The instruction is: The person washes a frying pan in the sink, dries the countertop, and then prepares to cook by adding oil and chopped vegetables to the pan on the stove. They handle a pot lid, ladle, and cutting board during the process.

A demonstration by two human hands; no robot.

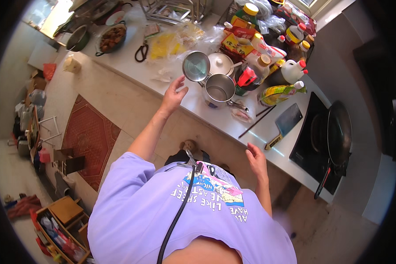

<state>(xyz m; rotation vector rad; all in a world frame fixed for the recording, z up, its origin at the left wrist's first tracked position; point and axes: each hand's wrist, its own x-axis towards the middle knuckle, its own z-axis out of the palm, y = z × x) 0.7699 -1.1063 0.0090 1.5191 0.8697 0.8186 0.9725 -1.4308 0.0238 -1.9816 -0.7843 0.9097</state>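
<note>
My left hand (175, 93) reaches over the counter's front edge, fingers apart and holding nothing. Its fingertips are at the rim of a round, shiny metal lid or dish (196, 66); whether they touch it I cannot tell. Right beside that stands a stainless steel pot (220, 87), uncovered, its handle pointing right. A white lidded pot (220, 64) is just behind. My right hand (256, 159) hovers empty by the counter edge, fingers loosely spread. Nearest to it lie a cleaver (287, 121) and a pair of dark chopsticks (257, 122).
Sauce and oil bottles (290, 70) crowd the back of the counter (193, 103). A black wok (339, 134) sits on the cooktop (308, 141) at right. Farther left are scissors (141, 52), plastic bags (176, 42) and a pan of food (112, 38). A red mat (90, 138) lies on the floor.
</note>
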